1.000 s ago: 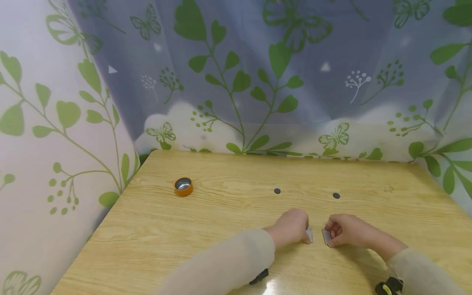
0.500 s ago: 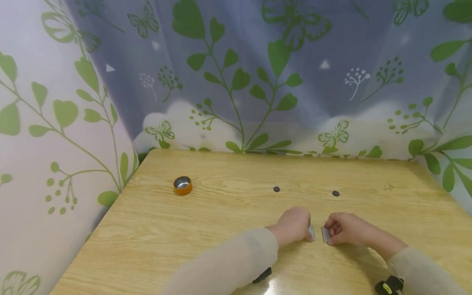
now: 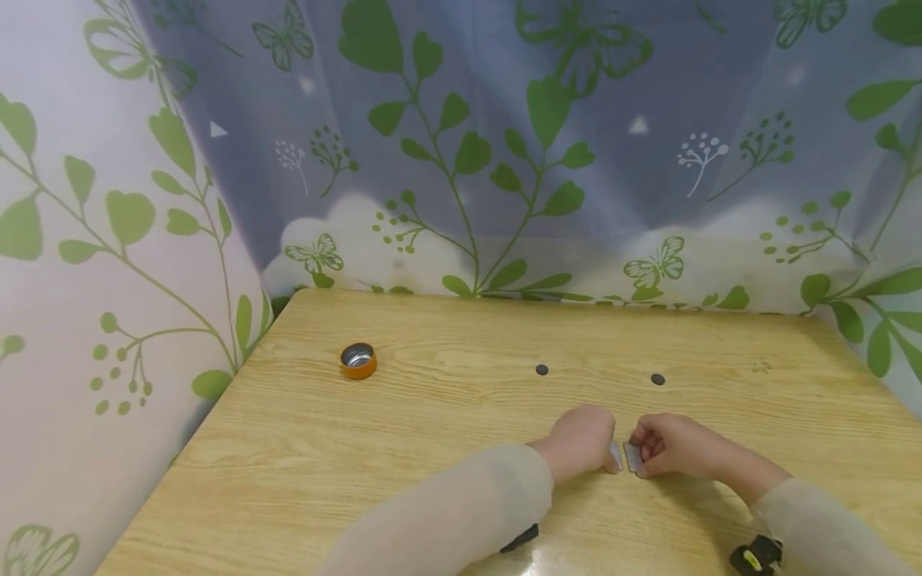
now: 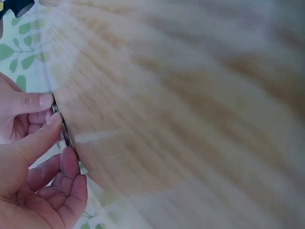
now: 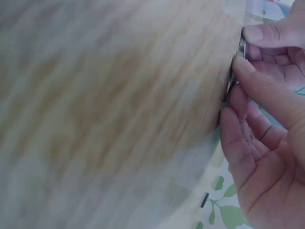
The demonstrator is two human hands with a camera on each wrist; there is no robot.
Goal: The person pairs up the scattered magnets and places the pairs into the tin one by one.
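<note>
Pinching: two bare hands, the left hand (image 3: 585, 438) and the right hand (image 3: 673, 448), set close together over the pale wood-grain table (image 3: 418, 416).
Left grip: thumb and fingers pinch one small, flat grey piece (image 3: 616, 457).
Right grip: thumb and fingers pinch another small, flat grey piece (image 3: 633, 458).
Between the hands: the two pieces, side by side, a narrow gap showing in the head view; whether either touches the table cannot be told.
Beyond the hands: two small, flat, round, dark discs, a left disc (image 3: 543, 370) and a right disc (image 3: 658, 379), well apart.
Far left: one shallow, round orange cup (image 3: 358, 372) with a shiny metallic inside, upright.
Arms: two beige sleeves, the left sleeve (image 3: 468, 504) and the right sleeve (image 3: 828, 516).
Behind: one blue-and-white curtain (image 3: 461, 160) printed with green leaves.
</note>
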